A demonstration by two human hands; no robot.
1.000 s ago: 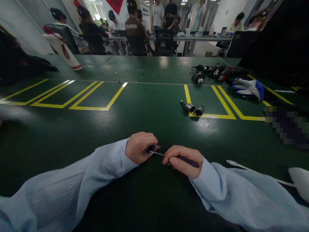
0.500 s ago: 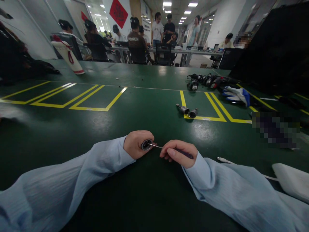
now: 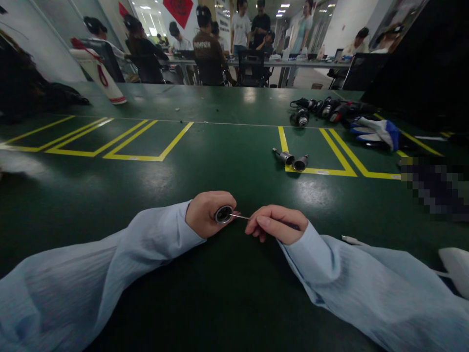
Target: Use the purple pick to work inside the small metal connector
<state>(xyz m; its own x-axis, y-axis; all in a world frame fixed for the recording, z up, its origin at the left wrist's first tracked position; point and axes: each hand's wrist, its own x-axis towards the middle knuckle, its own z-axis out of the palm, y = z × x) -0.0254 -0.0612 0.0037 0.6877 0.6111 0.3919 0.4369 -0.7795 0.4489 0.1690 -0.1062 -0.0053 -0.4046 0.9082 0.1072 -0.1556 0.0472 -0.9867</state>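
1. One round metal cup (image 3: 223,214) is sitting inside your left hand (image 3: 208,213), near the middle of your view, and its open mouth is facing back toward you.
2. Your left hand is closing around that cup, with the fingers wrapping its outside and the thumb side lying above the rim.
3. Your right hand (image 3: 276,223) is pinching a thin tool, mostly hiding its dark handle (image 3: 292,225) under the fingers and palm.
4. The tool's slim metal rod (image 3: 242,217) is pointing left from your fingertips and is meeting the mouth of the cup at its right side; how deep the tip is going, you cannot tell from this view.
5. Your two hands are staying just apart, with the rod bridging the gap above the green table (image 3: 227,303).
6. Beyond your right hand, a stemmed cup (image 3: 284,157) and a second loose cup (image 3: 300,163) are lying side by side at the corner of a yellow tape outline (image 3: 333,172).
7. Farther back on the right, a black lamp-like piece (image 3: 302,118) is resting at the edge of a dark cluttered pile, and a white and blue glove (image 3: 379,133) is lying near it.
8. By your right sleeve (image 3: 351,278), a white cable (image 3: 351,240) is showing its plug, and a white box (image 3: 454,269) is standing at the edge of view.
9. At the far left, a white bottle-shaped thing (image 3: 98,73) with a red strap is leaning in your view, while several people are sitting and standing around another table behind.
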